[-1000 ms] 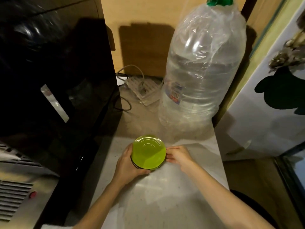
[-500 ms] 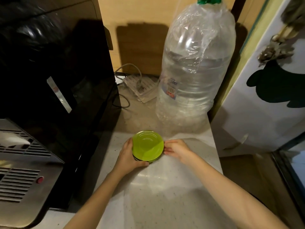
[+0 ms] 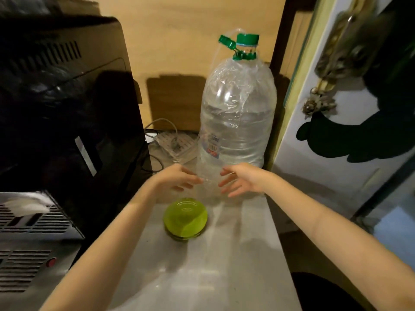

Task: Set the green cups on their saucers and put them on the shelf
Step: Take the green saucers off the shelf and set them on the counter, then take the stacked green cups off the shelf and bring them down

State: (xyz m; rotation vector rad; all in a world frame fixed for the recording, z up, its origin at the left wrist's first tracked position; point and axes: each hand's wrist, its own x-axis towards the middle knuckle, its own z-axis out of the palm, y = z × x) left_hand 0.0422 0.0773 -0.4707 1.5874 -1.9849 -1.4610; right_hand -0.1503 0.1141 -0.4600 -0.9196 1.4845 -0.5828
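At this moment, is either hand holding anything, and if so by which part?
Nothing is held. The left hand and right hand are open in front of the big water bottle; the green saucers lie untouched on the counter.

Both forearms were extended from the lower frame toward the centre. The left hand (image 3: 177, 179) and right hand (image 3: 241, 180) were held apart at mid-frame, palms facing, fingers loosely spread, nothing gripped.

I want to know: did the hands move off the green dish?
Yes. Both hands, left and right, left the dish and went forward toward the bottle.
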